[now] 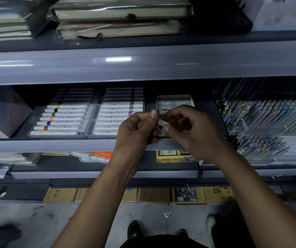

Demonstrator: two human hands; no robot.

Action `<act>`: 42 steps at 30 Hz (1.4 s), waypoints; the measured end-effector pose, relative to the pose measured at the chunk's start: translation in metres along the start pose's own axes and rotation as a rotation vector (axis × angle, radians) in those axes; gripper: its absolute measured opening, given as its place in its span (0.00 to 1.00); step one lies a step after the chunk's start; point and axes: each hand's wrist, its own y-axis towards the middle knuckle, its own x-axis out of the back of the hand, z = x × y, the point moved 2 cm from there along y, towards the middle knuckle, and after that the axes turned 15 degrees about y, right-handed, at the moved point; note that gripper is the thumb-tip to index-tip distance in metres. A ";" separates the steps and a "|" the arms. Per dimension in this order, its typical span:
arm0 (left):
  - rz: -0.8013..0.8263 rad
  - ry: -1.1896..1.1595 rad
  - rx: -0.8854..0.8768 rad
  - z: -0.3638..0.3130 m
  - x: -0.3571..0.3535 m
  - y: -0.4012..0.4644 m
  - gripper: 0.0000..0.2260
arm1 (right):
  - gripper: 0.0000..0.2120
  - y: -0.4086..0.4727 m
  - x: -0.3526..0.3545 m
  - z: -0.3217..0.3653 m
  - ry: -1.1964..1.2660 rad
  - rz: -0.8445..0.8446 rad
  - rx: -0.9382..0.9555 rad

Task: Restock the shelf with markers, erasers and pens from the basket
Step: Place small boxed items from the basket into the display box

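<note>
Now | both hands' fingers (154, 114) pinch small eraser (162, 122) | grey shelf (54, 145) | concrete floor (90, 215)

a small pale eraser (162, 122) sits pinched between both hands, in front of an open white box (175, 102) on the shelf (54, 145). left of it, two clear trays hold white markers (63, 119) with coloured bands, lying flat in rows. pens (268, 115) stand packed at the right.
</note>
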 end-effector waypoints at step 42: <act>-0.080 0.865 -0.378 0.021 -0.004 0.002 0.08 | 0.08 0.052 0.007 -0.032 -0.513 -0.032 -0.139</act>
